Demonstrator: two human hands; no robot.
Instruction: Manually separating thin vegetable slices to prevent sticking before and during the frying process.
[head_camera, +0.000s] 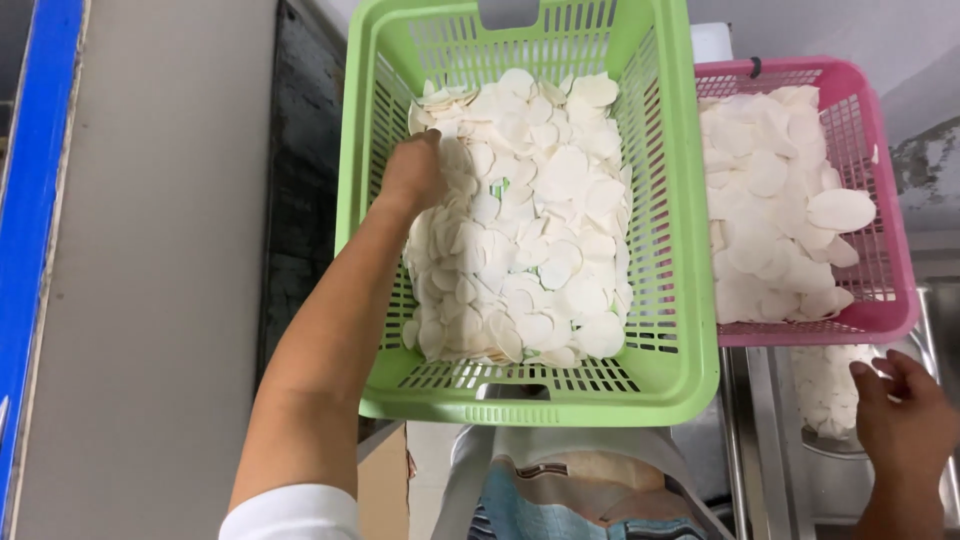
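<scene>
Left hand (415, 170) curled, gripping white slices (530, 230).

Pale white round slices (530, 220) fill a lime-green slotted basket (670, 250) and a pink slotted basket (885, 290), beside a blue-edged grey wall panel (150, 270).

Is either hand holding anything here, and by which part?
The left hand is dug into the white slices in the green basket; a grip cannot be told. The right hand holds nothing, hovering near slices below the pink basket.
</scene>
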